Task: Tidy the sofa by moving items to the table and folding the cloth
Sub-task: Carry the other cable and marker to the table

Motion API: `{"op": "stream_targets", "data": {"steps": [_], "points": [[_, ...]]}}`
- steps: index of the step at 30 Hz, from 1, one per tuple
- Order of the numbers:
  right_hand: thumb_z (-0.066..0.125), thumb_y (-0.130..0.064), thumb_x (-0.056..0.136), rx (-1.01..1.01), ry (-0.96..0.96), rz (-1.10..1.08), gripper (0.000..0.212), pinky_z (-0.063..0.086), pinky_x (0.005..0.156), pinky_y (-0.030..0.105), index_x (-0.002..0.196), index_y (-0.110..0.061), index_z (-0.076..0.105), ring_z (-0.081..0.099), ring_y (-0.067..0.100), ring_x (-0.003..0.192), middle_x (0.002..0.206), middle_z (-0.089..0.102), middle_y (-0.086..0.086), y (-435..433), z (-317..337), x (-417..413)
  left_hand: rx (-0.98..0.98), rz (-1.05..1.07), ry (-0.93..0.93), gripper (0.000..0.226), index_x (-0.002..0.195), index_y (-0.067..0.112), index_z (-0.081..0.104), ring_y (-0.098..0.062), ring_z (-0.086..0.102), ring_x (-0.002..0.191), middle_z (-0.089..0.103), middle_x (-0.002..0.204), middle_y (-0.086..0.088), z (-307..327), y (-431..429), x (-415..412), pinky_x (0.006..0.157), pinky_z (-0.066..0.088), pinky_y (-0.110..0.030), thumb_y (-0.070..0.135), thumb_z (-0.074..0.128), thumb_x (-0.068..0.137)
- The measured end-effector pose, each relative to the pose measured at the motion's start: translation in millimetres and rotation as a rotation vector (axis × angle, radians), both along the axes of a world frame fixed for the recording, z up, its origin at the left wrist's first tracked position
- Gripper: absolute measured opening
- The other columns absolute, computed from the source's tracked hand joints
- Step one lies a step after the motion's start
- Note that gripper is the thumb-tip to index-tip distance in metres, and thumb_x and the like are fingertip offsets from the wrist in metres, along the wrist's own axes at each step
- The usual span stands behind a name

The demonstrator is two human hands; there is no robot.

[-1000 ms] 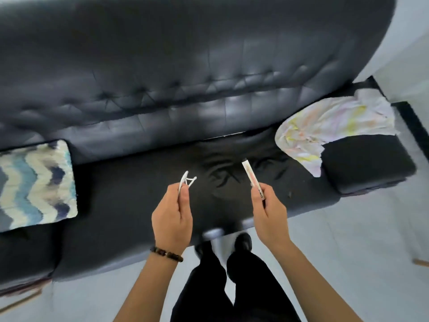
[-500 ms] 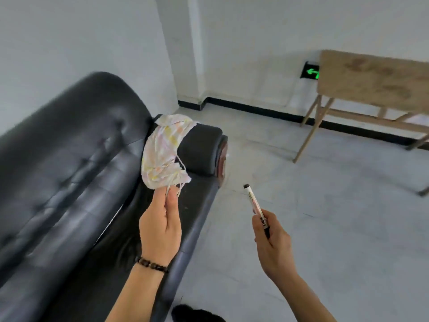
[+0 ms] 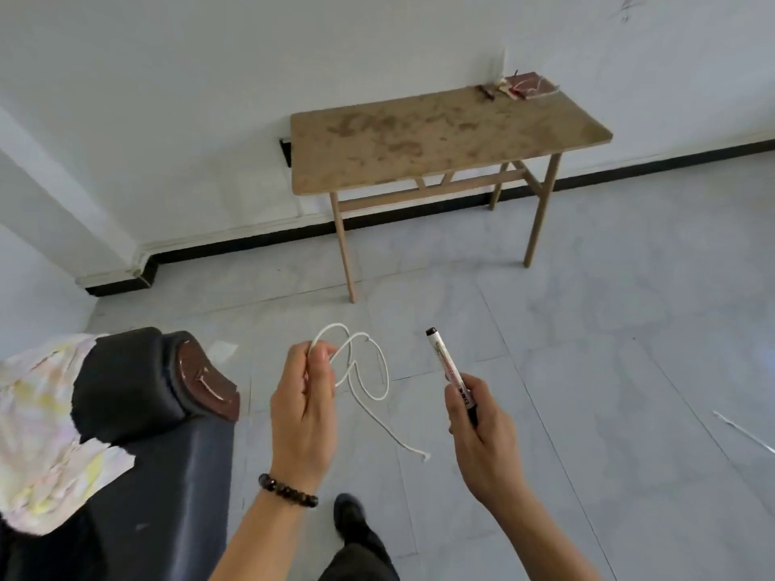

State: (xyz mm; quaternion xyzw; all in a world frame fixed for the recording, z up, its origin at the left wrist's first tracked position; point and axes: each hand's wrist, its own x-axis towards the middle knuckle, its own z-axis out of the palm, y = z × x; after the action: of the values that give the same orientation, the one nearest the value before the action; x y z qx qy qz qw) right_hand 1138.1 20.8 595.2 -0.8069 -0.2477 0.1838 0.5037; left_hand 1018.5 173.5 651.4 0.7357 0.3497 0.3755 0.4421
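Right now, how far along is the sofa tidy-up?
Partly done. A few small items already sit on the far corner of the table. In hand: the left grip holds a white cord, the right grip a marker, both short of the table. Left: setting those down and folding the cloth, crumpled over the sofa arm.

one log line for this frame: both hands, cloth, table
left hand: holds white cord | right hand: holds marker | cloth: unfolded over sofa arm | table: ahead, not yet reached
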Motion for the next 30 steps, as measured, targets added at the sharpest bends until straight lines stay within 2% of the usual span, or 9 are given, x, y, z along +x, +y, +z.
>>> {"op": "stream_targets", "data": {"steps": [4, 9, 14, 16, 19, 23, 28, 30], "points": [[0.042, -0.044, 0.101, -0.025, 0.015, -0.081, 0.010, 0.051, 0.065, 0.049, 0.095, -0.040, 0.050, 0.054, 0.024, 0.064, 0.071, 0.052, 0.004, 13.4, -18.5, 77.5, -0.005, -0.124, 0.048, 0.032, 0.096, 0.023, 0.058, -0.032, 0.042, 0.053, 0.045, 0.062, -0.012, -12.8, 12.6, 88.0, 0.047, 0.036, -0.041, 0.043, 0.033, 0.100], [0.044, -0.042, 0.100, -0.065, 0.035, -0.163, 0.009, 0.051, 0.067, 0.052, 0.097, -0.038, 0.052, 0.055, 0.026, 0.064, 0.073, 0.053, 0.007, 53.4, -21.1, 197.0, -0.015, -0.193, 0.047, 0.033, 0.095, 0.024, 0.058, -0.029, 0.043, 0.053, 0.048, 0.064, -0.010, -24.2, 60.3, 221.1, 0.045, 0.038, -0.044, 0.044, 0.033, 0.099], [0.044, -0.039, 0.101, -0.054, -0.006, -0.265, 0.010, 0.050, 0.064, 0.050, 0.095, -0.040, 0.053, 0.057, 0.027, 0.065, 0.073, 0.054, 0.009, 89.7, 10.4, 331.0, -0.010, -0.271, 0.043, 0.035, 0.093, 0.024, 0.057, -0.029, 0.041, 0.049, 0.046, 0.059, -0.007, -7.2, 109.2, 367.0, 0.042, 0.037, -0.047, 0.049, 0.033, 0.098], [0.044, -0.039, 0.101, -0.043, -0.025, -0.309, 0.011, 0.049, 0.063, 0.048, 0.095, -0.040, 0.053, 0.058, 0.028, 0.066, 0.072, 0.054, 0.008, 96.4, 22.3, 379.0, -0.022, -0.308, 0.039, 0.033, 0.093, 0.024, 0.057, -0.025, 0.041, 0.049, 0.047, 0.059, -0.002, 1.5, 123.8, 422.0, 0.042, 0.038, -0.041, 0.047, 0.033, 0.099], [0.044, -0.040, 0.100, -0.017, -0.021, -0.376, 0.011, 0.048, 0.063, 0.042, 0.096, -0.039, 0.054, 0.059, 0.029, 0.067, 0.073, 0.054, 0.007, 99.2, 32.5, 444.9, -0.080, -0.347, -0.004, 0.027, 0.094, 0.024, 0.057, -0.014, 0.044, 0.054, 0.048, 0.062, 0.003, 10.2, 138.8, 500.0, 0.051, 0.040, -0.027, 0.035, 0.034, 0.102], [0.043, -0.047, 0.098, -0.002, 0.008, -0.436, 0.013, 0.047, 0.063, 0.043, 0.094, -0.041, 0.054, 0.060, 0.032, 0.067, 0.071, 0.054, 0.008, 104.6, 19.3, 539.5, -0.155, -0.361, -0.043, 0.028, 0.095, 0.021, 0.058, -0.013, 0.044, 0.055, 0.050, 0.064, 0.002, 2.5, 152.8, 601.9, 0.052, 0.041, -0.023, 0.034, 0.034, 0.100], [0.034, -0.067, 0.091, -0.003, -0.002, -0.394, 0.030, 0.052, 0.064, 0.048, 0.096, -0.044, 0.052, 0.061, 0.023, 0.065, 0.074, 0.057, 0.004, 124.1, -1.6, 678.5, -0.105, -0.292, -0.025, 0.029, 0.096, 0.027, 0.060, -0.015, 0.049, 0.057, 0.054, 0.066, 0.002, -6.6, 166.8, 725.7, 0.057, 0.044, -0.025, 0.042, 0.035, 0.099], [0.036, -0.062, 0.094, -0.008, 0.007, -0.338, 0.027, 0.053, 0.065, 0.049, 0.098, -0.041, 0.052, 0.061, 0.021, 0.064, 0.074, 0.058, 0.002, 138.8, 5.6, 734.3, -0.098, -0.267, -0.041, 0.031, 0.096, 0.028, 0.060, -0.016, 0.049, 0.058, 0.054, 0.066, 0.001, 3.4, 174.6, 770.4, 0.057, 0.045, -0.027, 0.046, 0.035, 0.097]]}}
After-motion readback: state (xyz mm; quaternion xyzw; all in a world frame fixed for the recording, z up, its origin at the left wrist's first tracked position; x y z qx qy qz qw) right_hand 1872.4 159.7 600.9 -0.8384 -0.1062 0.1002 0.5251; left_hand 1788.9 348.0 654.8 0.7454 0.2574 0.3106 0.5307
